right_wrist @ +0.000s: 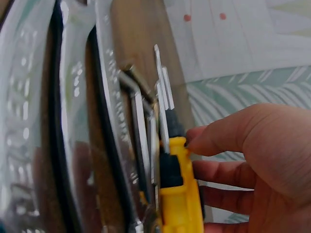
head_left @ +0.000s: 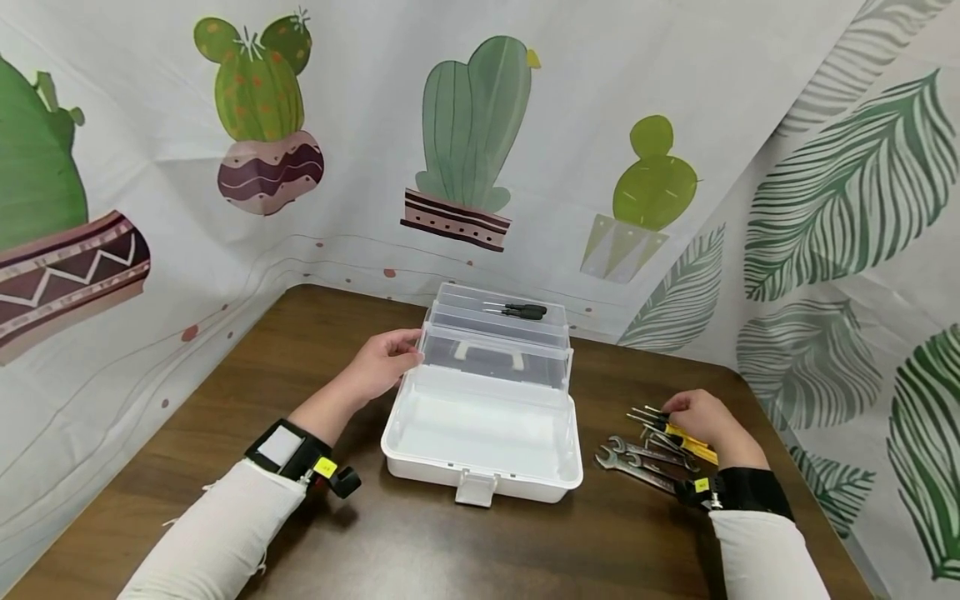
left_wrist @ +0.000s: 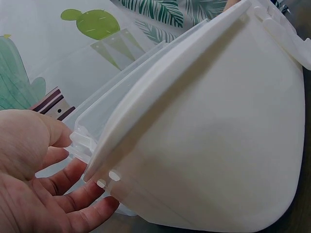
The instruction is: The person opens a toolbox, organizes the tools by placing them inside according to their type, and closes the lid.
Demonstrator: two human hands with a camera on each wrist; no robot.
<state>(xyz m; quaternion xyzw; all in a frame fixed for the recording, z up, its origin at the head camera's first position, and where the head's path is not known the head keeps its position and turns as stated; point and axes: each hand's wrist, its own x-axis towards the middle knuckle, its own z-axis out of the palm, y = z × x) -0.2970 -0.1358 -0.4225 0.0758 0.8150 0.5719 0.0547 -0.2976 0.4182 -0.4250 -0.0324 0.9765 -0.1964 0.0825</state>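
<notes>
An open white toolbox (head_left: 480, 429) with raised clear trays (head_left: 495, 337) stands mid-table. My left hand (head_left: 390, 358) holds its left side near the hinge; in the left wrist view the thumb lies at a clear bracket (left_wrist: 83, 141) and the fingers reach round the box's back corner. My right hand (head_left: 701, 417) is over the tools at the right. Its thumb and a fingertip pinch at a dark-handled screwdriver (right_wrist: 174, 122) close beside yellow-handled screwdrivers (right_wrist: 181, 208). Part of that handle is hidden behind the yellow ones.
Two black screwdrivers (head_left: 517, 311) lie in the top tray. Several wrenches (head_left: 637, 467) and hex keys (right_wrist: 141, 126) lie on the table between the box and my right hand. A printed cloth (head_left: 360, 167) hangs along the table's back edge.
</notes>
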